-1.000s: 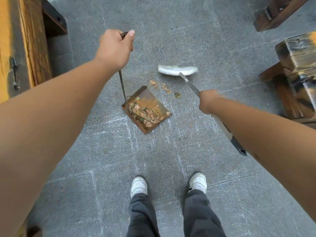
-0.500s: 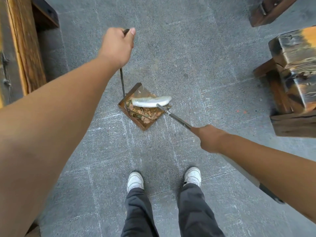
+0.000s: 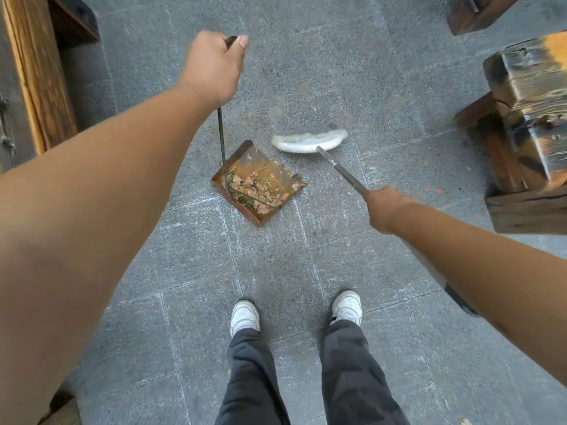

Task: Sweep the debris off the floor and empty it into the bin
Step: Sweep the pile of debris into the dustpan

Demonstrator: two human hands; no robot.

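A rusty metal dustpan (image 3: 245, 162) rests on the grey stone floor, holding a pile of dry leaves and debris (image 3: 259, 188). My left hand (image 3: 214, 65) grips the top of the dustpan's long thin upright handle (image 3: 220, 133). My right hand (image 3: 383, 207) is closed around the metal handle of a broom. The broom's white bristle head (image 3: 310, 141) sits on the floor just beyond the pan's open far-right edge. No bin is in view.
A wooden bench or frame (image 3: 40, 78) stands at the left. Dark weathered timber blocks (image 3: 530, 124) are stacked at the right, another beam (image 3: 478, 10) at top right. My two feet in white shoes (image 3: 244, 314) stand on the paving below the pan.
The broom head swept the loose debris into the pan half a second ago, then moved back out to the floor beyond the pan's mouth. The floor patch in front now looks swept.
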